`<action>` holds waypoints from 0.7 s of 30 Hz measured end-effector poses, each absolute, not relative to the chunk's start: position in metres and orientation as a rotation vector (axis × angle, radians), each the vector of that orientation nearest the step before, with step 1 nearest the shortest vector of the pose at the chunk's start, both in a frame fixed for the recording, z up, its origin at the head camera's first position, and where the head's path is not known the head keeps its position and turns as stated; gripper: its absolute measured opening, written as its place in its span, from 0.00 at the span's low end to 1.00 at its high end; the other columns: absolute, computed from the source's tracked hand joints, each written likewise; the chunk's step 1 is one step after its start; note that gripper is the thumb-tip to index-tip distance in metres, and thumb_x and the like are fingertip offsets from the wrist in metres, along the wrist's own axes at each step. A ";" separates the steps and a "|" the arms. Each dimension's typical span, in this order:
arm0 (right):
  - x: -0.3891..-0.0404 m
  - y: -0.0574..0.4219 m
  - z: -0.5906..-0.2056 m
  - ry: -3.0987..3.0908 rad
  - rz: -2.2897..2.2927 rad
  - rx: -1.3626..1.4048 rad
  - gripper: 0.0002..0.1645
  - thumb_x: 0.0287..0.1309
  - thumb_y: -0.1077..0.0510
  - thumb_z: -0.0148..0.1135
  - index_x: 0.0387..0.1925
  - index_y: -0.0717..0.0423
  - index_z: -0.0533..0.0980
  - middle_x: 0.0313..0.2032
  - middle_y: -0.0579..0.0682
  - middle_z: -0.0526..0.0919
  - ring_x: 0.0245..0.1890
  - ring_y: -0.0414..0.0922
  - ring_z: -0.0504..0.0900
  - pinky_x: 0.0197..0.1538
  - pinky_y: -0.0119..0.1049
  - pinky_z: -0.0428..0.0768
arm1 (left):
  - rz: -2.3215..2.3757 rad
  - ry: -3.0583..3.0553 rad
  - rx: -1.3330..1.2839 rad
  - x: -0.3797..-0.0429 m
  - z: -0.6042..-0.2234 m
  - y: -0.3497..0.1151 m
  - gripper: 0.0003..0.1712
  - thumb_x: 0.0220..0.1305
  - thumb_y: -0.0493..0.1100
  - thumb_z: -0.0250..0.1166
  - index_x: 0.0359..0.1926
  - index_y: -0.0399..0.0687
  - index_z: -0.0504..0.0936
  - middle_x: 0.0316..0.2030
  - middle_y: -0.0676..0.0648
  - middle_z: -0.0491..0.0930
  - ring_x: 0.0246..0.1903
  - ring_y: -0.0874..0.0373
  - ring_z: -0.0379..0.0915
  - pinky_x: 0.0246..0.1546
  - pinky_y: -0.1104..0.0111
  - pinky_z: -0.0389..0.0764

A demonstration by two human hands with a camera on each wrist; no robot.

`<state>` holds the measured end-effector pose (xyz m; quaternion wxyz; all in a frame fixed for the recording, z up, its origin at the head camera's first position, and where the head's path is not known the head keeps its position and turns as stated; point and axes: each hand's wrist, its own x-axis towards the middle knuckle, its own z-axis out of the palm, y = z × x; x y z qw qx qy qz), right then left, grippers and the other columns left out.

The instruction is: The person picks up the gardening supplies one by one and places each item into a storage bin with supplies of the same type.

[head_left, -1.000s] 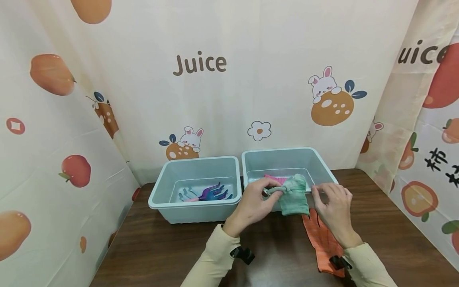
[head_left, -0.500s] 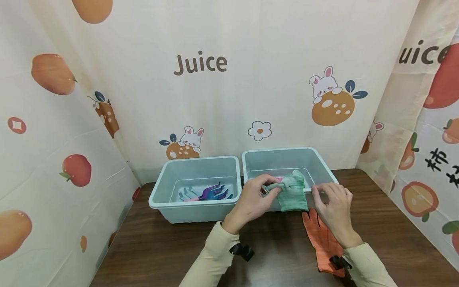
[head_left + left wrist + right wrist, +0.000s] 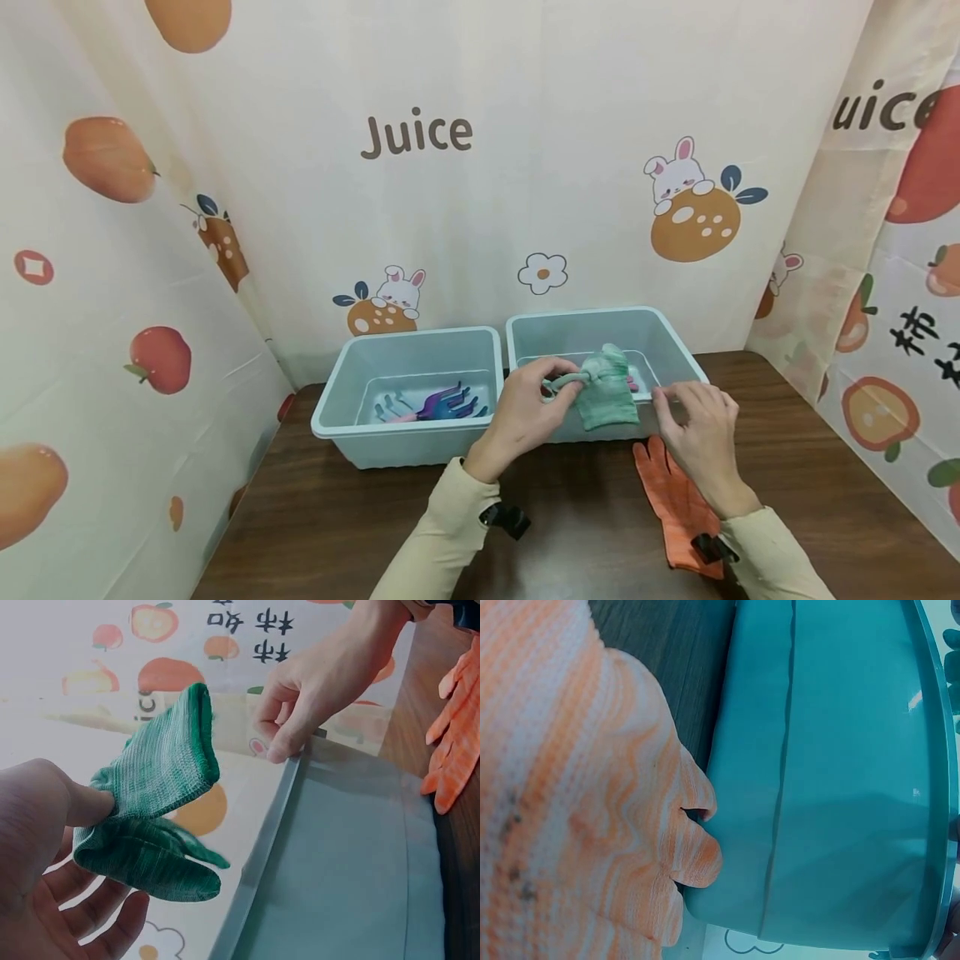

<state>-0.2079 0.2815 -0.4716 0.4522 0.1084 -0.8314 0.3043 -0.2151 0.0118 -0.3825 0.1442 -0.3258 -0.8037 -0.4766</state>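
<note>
A green knitted glove hangs from my left hand, over the near side of the right bin. In the left wrist view, my thumb and forefinger pinch the glove at its middle, its cuff up and its fingers bent below. My right hand grips the bin's near rim by its right corner, thumb and fingers together. An orange glove lies flat on the table, partly under the right wrist. Pink material shows inside the right bin, mostly hidden by the green glove.
A second pale blue bin stands close on the left. In it lie a purple and blue pronged thing and light blue prongs. Behind both bins hangs a printed curtain. The brown table extends in front.
My left hand has moved slightly up and left, taking the green glove farther over the right bin. The right hand keeps its place on the rim.
</note>
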 end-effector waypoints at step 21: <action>-0.208 0.281 -0.470 -2.036 0.743 0.277 0.04 0.60 0.65 0.72 0.31 0.62 0.84 0.34 0.62 0.86 0.44 0.63 0.78 0.56 0.68 0.62 | -1.409 -2.326 -0.709 -0.235 -0.390 0.012 0.10 0.74 0.43 0.68 0.51 0.49 0.89 0.47 0.47 0.90 0.45 0.54 0.83 0.41 0.65 0.85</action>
